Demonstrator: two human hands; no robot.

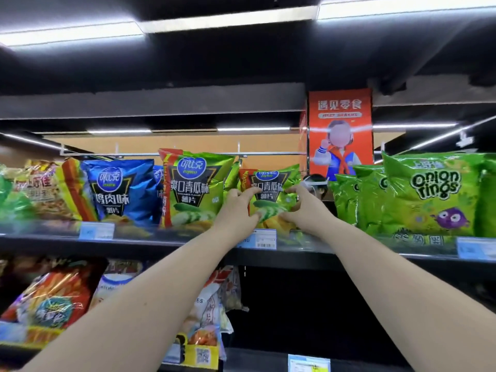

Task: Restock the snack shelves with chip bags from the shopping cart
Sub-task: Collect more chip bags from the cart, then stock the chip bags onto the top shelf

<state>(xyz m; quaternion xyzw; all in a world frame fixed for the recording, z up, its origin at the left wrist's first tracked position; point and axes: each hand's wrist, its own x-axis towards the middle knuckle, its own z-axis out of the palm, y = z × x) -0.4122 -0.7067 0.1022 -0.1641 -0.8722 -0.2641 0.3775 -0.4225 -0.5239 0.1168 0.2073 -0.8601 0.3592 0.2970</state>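
Both the left hand [239,208] and right hand [300,208] grip a green chip bag [268,194] on the upper shelf [161,241], right of another green bag [196,189], so stocking looks underway, though the cart is unseen.

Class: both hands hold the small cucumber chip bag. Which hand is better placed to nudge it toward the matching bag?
Probably the right hand: it grips the far edge of the cucumber chip bag, away from the matching bag, so it can push that way. The left hand sits between them.
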